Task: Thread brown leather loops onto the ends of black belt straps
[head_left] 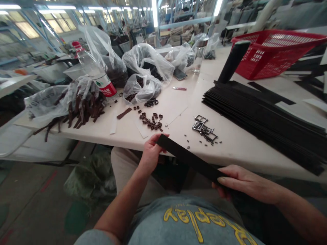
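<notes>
A long flat black strap (190, 158) lies slantwise between my hands over my lap, just off the table's front edge. My left hand (151, 153) grips its far end, thumb on top. Farther along, my right hand (241, 180) is closed around the strap, with the thumb pressed on its upper face; beyond that the strap is lost in shadow. On the table near my left hand sit small dark brown loops (150, 121). Metal buckles (204, 128) lie past the strap, with small dark pins (205, 145) scattered around them.
To the right is a thick stack of black straps (265, 115), with a dark roll (233, 61) and a red basket (255, 61) behind it. At left are a bundle of brown strips (83, 102) and a plastic bottle (105, 85). Farther back stand plastic bags (148, 61) and a glass bottle (199, 56).
</notes>
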Demonstrator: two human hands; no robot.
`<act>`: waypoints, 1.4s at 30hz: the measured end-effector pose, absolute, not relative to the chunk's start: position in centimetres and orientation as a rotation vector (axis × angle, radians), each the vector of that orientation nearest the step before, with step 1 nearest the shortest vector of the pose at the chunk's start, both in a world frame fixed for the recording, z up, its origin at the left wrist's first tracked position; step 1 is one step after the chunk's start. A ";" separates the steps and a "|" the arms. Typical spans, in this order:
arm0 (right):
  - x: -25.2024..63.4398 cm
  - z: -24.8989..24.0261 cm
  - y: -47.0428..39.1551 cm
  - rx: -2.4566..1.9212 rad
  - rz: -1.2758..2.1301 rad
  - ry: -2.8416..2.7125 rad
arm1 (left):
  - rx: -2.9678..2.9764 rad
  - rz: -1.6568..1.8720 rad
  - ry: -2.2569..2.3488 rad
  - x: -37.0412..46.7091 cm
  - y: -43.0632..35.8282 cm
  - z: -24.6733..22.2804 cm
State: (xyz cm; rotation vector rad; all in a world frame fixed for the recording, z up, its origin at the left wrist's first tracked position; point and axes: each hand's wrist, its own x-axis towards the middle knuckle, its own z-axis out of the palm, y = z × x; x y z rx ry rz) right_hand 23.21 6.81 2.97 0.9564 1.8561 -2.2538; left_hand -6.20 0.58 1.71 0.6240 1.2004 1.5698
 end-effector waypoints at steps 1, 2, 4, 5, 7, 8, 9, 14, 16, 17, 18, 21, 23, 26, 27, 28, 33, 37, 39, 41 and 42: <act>23.6 2.7 6.6 0.969 -2.231 1.849 | 0.638 1.560 1.200 -6.5 0.5 1.8; 23.9 2.4 6.5 0.977 -2.218 1.843 | 0.644 1.557 1.180 -6.8 0.3 1.9; 24.6 1.7 6.5 0.986 -2.208 1.821 | 0.658 1.554 1.152 -6.9 -0.2 1.9; 24.9 1.4 6.6 0.988 -2.201 1.812 | 0.688 1.536 1.174 -6.9 -0.4 1.8; 25.4 0.9 6.8 0.983 -2.149 1.845 | 0.776 1.467 1.289 -6.8 -0.9 1.6; 25.4 0.7 6.9 0.982 -2.089 1.909 | 0.813 1.429 1.349 -6.7 -1.0 1.5; 25.3 0.6 7.0 0.996 -2.009 2.010 | 0.835 1.406 1.391 -6.6 -1.1 1.4; 22.2 0.5 6.0 1.264 -1.570 2.626 | 0.732 1.411 1.324 -4.6 -1.1 0.5; 20.2 0.6 5.0 1.364 -1.473 2.803 | 0.681 1.407 1.277 -3.2 -1.3 0.1; 19.2 0.5 4.5 1.403 -1.437 2.882 | 0.661 1.407 1.263 -2.6 -1.4 -0.1; 18.4 0.4 4.0 1.439 -1.410 2.948 | 0.644 1.409 1.254 -2.1 -1.5 -0.2; 16.8 -0.1 3.0 1.500 -1.390 3.083 | 0.604 1.412 1.231 -1.3 -1.8 -0.4; 16.6 -0.4 2.6 1.506 -1.423 3.129 | 0.590 1.418 1.211 -1.3 -1.9 -0.5; 16.7 -0.8 2.4 1.517 -1.428 3.162 | 0.581 1.429 1.185 -1.4 -1.9 -0.7; 16.7 -1.0 2.3 1.517 -1.407 3.187 | 0.579 1.435 1.180 -1.4 -1.9 -0.9; 16.7 -1.1 2.3 1.506 -1.378 3.225 | 0.575 1.442 1.177 -1.4 -1.9 -1.0; 16.5 -1.5 2.5 1.389 -1.159 3.402 | 0.570 1.472 1.160 -1.0 -2.0 -1.9; 16.6 -1.3 2.7 1.302 -1.047 3.433 | 0.707 1.416 1.161 -1.5 -2.2 -2.0; 16.8 -1.3 2.9 1.292 -0.941 3.459 | 0.916 1.347 1.231 -1.8 -2.2 -1.8; 16.9 -1.3 3.1 1.272 -0.797 3.495 | 1.262 1.264 1.353 -2.2 -2.1 -1.3; 17.0 -1.3 3.2 1.252 -0.719 3.509 | 1.460 1.231 1.408 -2.2 -2.1 -1.1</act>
